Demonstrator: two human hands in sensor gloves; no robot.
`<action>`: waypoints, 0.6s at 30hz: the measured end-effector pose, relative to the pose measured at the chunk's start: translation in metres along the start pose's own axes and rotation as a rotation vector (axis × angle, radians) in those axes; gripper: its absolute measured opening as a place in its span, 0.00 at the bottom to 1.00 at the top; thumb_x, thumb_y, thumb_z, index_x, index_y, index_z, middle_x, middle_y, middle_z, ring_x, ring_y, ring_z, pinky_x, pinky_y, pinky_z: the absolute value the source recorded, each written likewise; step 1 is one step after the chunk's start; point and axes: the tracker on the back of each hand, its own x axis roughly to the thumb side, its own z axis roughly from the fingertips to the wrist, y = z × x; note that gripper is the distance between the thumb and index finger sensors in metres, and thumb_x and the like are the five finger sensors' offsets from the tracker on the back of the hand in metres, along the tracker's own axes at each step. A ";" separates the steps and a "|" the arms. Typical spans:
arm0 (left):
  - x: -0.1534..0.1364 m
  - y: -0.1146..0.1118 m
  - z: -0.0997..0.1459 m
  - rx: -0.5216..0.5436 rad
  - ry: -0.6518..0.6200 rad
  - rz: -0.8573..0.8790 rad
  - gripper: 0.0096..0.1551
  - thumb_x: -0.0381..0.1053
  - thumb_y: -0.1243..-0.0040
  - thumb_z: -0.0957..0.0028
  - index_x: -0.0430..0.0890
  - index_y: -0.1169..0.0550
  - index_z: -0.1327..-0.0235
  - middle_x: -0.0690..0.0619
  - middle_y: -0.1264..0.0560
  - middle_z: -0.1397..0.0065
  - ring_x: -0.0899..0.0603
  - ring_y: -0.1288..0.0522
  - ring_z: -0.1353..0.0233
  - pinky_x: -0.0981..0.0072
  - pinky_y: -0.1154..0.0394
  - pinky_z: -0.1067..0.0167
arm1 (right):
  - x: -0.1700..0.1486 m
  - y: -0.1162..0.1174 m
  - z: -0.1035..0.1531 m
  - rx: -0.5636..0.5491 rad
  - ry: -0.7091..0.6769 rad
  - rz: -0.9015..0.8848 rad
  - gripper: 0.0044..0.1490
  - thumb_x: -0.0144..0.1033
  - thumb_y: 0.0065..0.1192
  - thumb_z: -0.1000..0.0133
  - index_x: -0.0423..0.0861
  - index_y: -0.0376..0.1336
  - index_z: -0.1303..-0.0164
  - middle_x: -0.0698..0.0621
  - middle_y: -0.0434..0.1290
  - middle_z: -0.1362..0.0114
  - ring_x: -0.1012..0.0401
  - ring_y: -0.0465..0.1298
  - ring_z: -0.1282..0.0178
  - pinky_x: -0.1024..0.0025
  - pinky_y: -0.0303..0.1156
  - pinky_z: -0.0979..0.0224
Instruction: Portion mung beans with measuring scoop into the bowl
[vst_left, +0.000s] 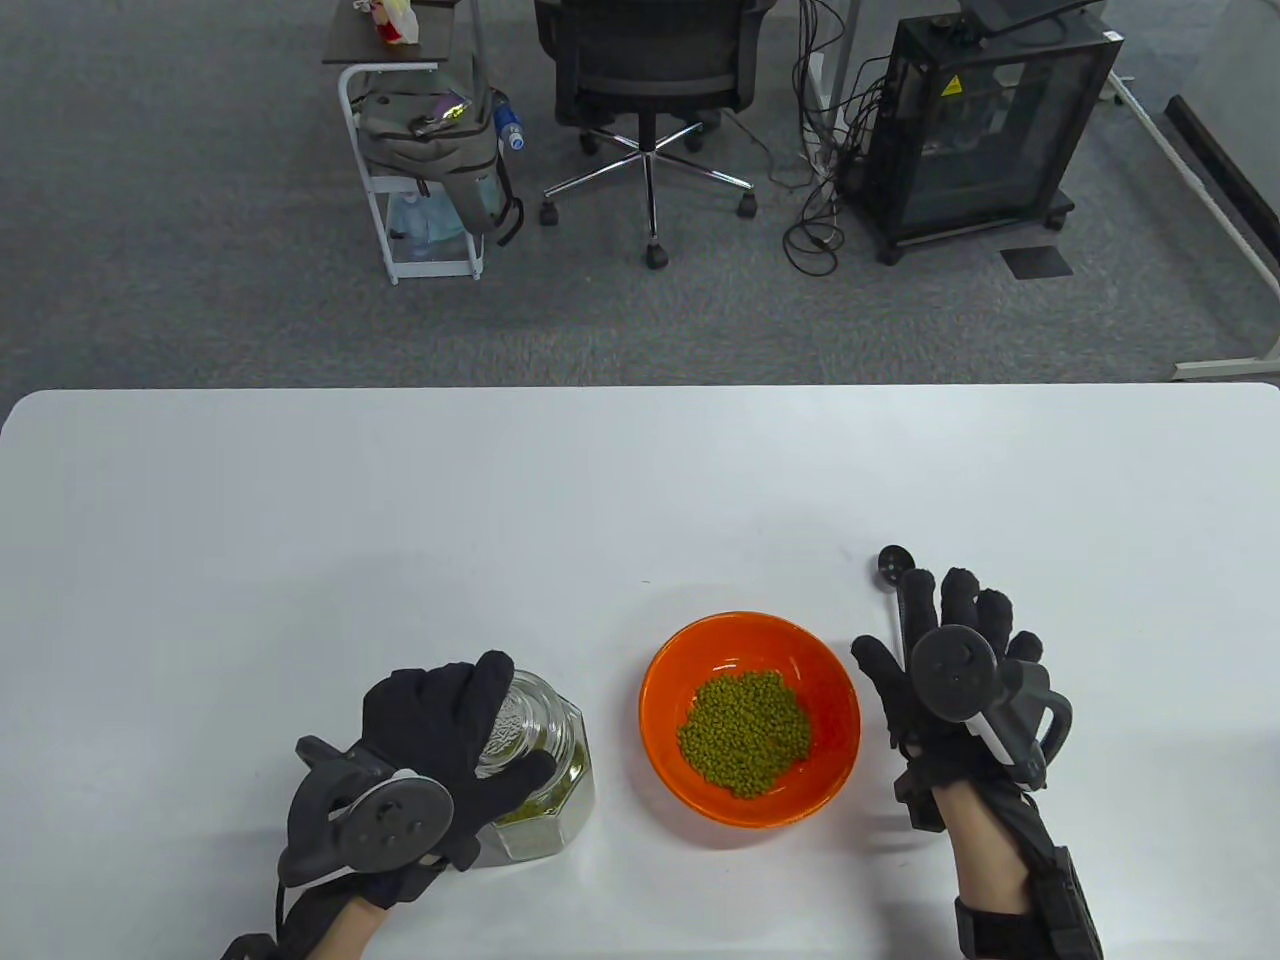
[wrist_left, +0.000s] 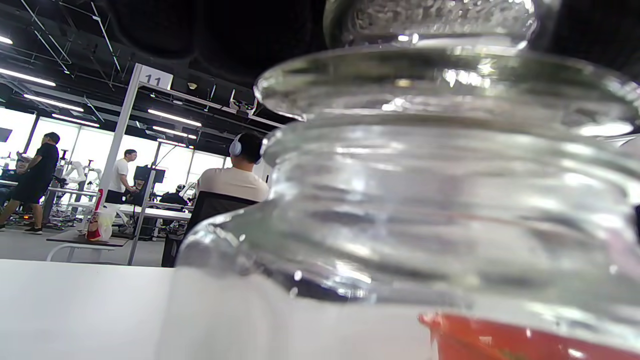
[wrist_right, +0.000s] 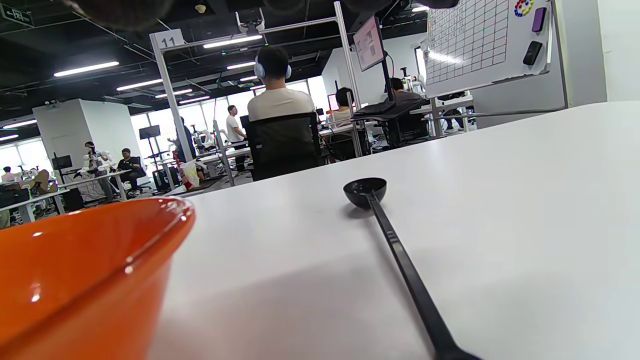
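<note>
Resting on the white worktop (vst_left: 300, 520), the orange bowl (vst_left: 750, 640) stands near the bottom middle of the table view and holds a heap of green mung beans (vst_left: 745, 732). At 9 o'clock from the bowl, just beside it but apart, stands a faceted glass jar (vst_left: 555, 770) with some mung beans at its bottom. The left hand (vst_left: 440, 730) lies over the top of the jar, with its fingers and thumb curled around the glass lid (vst_left: 512, 728), so this grip is clamped on the lid. In the left wrist view the jar neck (wrist_left: 440, 190) fills most of the picture, and the dark glove is visible above the lid. At 3 o'clock from the bowl, the right hand (vst_left: 950, 670) is over the worktop with its fingers straight and spread, so its grip is apart and holds nothing. The black measuring scoop (vst_left: 892, 566) lies flat on the worktop; its small cup shows at 11 o'clock from the right hand, and the handle runs under the fingers. In the right wrist view the scoop (wrist_right: 395, 245) lies empty with the cup far from the camera, and the bowl rim (wrist_right: 100, 235) is at the left. I cannot tell whether the right hand touches the handle.
</note>
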 end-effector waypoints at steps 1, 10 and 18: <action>0.000 -0.001 0.000 -0.007 -0.001 -0.001 0.57 0.79 0.33 0.51 0.38 0.29 0.25 0.34 0.24 0.34 0.36 0.22 0.52 0.29 0.31 0.34 | 0.000 0.000 0.000 0.001 0.000 0.001 0.55 0.68 0.52 0.48 0.54 0.42 0.16 0.40 0.43 0.11 0.32 0.47 0.15 0.23 0.45 0.24; 0.001 -0.005 -0.003 -0.046 0.003 -0.013 0.56 0.79 0.33 0.51 0.39 0.29 0.25 0.34 0.24 0.34 0.36 0.22 0.52 0.29 0.31 0.34 | 0.000 0.001 0.000 0.010 0.002 0.007 0.55 0.68 0.52 0.48 0.54 0.42 0.16 0.39 0.43 0.11 0.32 0.47 0.15 0.23 0.45 0.24; 0.002 -0.009 -0.006 -0.071 0.006 -0.009 0.56 0.79 0.34 0.51 0.39 0.28 0.26 0.34 0.25 0.34 0.37 0.23 0.53 0.29 0.31 0.34 | 0.000 0.002 0.000 0.016 0.003 0.008 0.55 0.68 0.52 0.48 0.54 0.42 0.16 0.39 0.43 0.11 0.32 0.47 0.15 0.23 0.45 0.24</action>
